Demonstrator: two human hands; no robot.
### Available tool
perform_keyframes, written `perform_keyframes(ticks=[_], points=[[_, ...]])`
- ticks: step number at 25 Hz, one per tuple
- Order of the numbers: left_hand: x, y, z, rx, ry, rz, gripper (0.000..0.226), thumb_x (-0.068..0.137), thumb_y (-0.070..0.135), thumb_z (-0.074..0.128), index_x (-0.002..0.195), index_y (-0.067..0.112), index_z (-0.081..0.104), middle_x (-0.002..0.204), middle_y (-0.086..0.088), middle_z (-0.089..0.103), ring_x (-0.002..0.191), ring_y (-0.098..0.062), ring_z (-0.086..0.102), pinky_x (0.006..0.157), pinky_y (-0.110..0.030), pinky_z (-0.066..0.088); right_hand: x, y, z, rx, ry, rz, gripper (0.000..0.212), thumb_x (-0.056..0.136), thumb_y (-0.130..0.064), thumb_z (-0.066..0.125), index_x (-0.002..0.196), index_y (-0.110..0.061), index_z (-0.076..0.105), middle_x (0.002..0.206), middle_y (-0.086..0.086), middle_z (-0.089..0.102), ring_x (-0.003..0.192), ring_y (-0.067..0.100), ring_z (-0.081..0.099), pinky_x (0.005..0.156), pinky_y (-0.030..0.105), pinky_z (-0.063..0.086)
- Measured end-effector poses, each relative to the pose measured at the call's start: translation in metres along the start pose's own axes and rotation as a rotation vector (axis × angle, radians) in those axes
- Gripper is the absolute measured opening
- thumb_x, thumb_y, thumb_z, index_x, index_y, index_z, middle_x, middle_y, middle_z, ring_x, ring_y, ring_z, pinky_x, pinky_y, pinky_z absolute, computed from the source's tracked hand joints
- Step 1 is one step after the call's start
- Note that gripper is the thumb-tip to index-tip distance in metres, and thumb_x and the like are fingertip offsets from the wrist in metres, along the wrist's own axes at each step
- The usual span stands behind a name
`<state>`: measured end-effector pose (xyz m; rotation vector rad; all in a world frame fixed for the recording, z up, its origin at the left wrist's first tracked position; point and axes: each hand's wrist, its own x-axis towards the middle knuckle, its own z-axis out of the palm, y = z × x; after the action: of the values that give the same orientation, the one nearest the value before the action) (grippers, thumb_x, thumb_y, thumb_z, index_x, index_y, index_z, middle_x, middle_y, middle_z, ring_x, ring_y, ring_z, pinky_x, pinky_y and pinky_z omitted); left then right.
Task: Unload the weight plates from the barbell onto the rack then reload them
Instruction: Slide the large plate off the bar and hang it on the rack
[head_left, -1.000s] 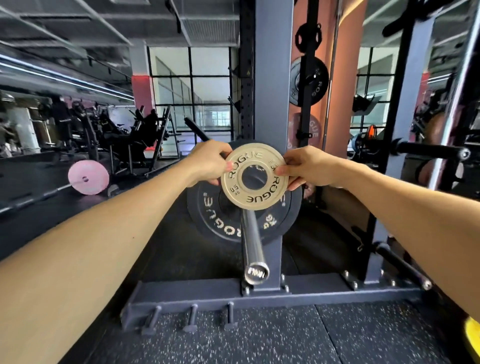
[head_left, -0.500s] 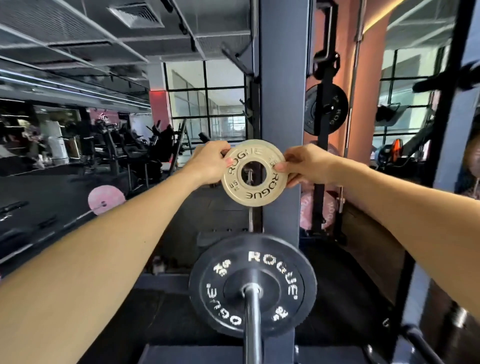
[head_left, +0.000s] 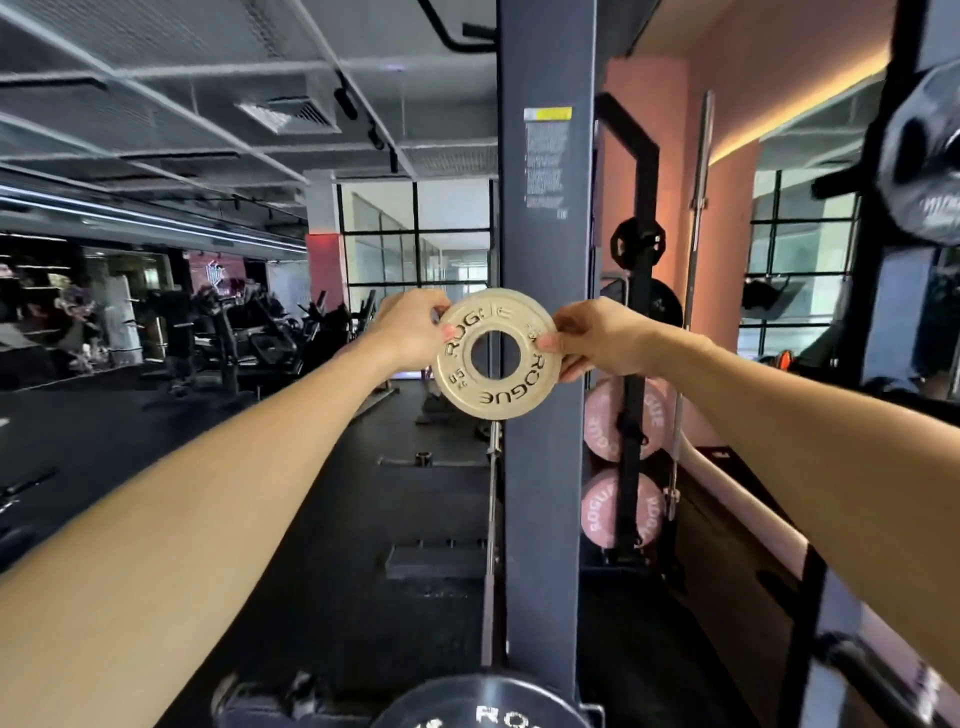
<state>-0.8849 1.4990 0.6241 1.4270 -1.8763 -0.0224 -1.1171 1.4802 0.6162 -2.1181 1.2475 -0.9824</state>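
A small cream weight plate (head_left: 496, 397) marked ROGUE is held upright at arm's length in front of the dark rack upright (head_left: 545, 467). My left hand (head_left: 410, 327) pinches its left rim and my right hand (head_left: 592, 338) pinches its right rim. Through its centre hole the upright's edge shows. At the bottom edge, a black ROGUE plate (head_left: 483, 706) sits below, mostly cut off. The thin barbell shaft (head_left: 491, 519) runs away along the upright's left side.
Pink plates (head_left: 649, 415) and black plates (head_left: 636, 241) hang on a storage post to the right of the upright. Another black plate (head_left: 924, 156) hangs at top right. A vertical bar (head_left: 693, 291) stands by the pink wall. Gym machines fill the left background.
The cream plate has come off the barbell sleeve and risen with both hands. The view has tilted upward, so the black plate has dropped to the bottom edge.
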Motion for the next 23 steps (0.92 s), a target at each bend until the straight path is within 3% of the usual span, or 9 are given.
perform_keyframes(ticks=[5,10,12,15,19,23], points=[[-0.017,0.035,-0.028,-0.012,-0.007,0.034,0.023,0.096,0.021,0.063,0.119,0.021,0.065,0.119,-0.005,0.067,0.103,-0.023,0.059,0.089,-0.03,0.043,-0.034,-0.029,-0.024,0.018,0.021,-0.002,0.009,0.093,-0.018,0.062,0.095,-0.009,0.059,0.095,0.017,0.07,0.085,0.029,0.071,0.071,0.03,0.062],[-0.035,0.084,-0.036,-0.007,-0.025,0.082,0.024,0.095,0.024,0.064,0.119,0.022,0.065,0.112,-0.003,0.066,0.095,-0.019,0.054,0.078,-0.026,0.036,-0.083,-0.04,-0.06,0.048,0.021,0.007,0.005,0.094,-0.016,0.061,0.095,-0.011,0.061,0.089,0.011,0.072,0.075,0.02,0.072,0.069,0.029,0.061],[-0.037,0.111,-0.033,-0.02,-0.036,0.097,0.021,0.095,0.026,0.064,0.116,0.024,0.066,0.105,0.0,0.064,0.09,-0.018,0.054,0.072,-0.025,0.036,-0.103,-0.036,-0.084,0.059,0.037,0.011,0.007,0.094,-0.015,0.06,0.095,-0.009,0.061,0.092,0.015,0.072,0.079,0.023,0.073,0.071,0.032,0.062],[-0.037,0.156,-0.016,-0.018,-0.057,0.138,0.011,0.095,0.028,0.065,0.105,0.028,0.065,0.089,0.004,0.064,0.079,-0.018,0.054,0.064,-0.027,0.036,-0.13,-0.022,-0.124,0.008,0.067,0.016,0.011,0.094,-0.018,0.061,0.096,-0.007,0.062,0.094,0.017,0.072,0.08,0.022,0.073,0.072,0.031,0.062],[-0.035,0.236,0.033,-0.042,-0.055,0.195,0.009,0.095,0.026,0.064,0.104,0.025,0.066,0.076,0.009,0.061,0.064,-0.01,0.051,0.069,-0.027,0.041,-0.175,0.018,-0.203,-0.017,0.078,0.017,0.012,0.093,-0.019,0.063,0.098,-0.007,0.063,0.091,0.012,0.074,0.079,0.02,0.074,0.067,0.025,0.06],[-0.037,0.336,0.095,-0.074,-0.055,0.228,0.01,0.094,0.026,0.064,0.104,0.024,0.066,0.088,0.009,0.065,0.083,-0.017,0.059,0.071,-0.03,0.045,-0.225,0.072,-0.302,-0.046,0.08,0.015,0.012,0.093,-0.018,0.062,0.099,-0.007,0.063,0.099,0.018,0.072,0.079,0.019,0.073,0.066,0.024,0.059]])
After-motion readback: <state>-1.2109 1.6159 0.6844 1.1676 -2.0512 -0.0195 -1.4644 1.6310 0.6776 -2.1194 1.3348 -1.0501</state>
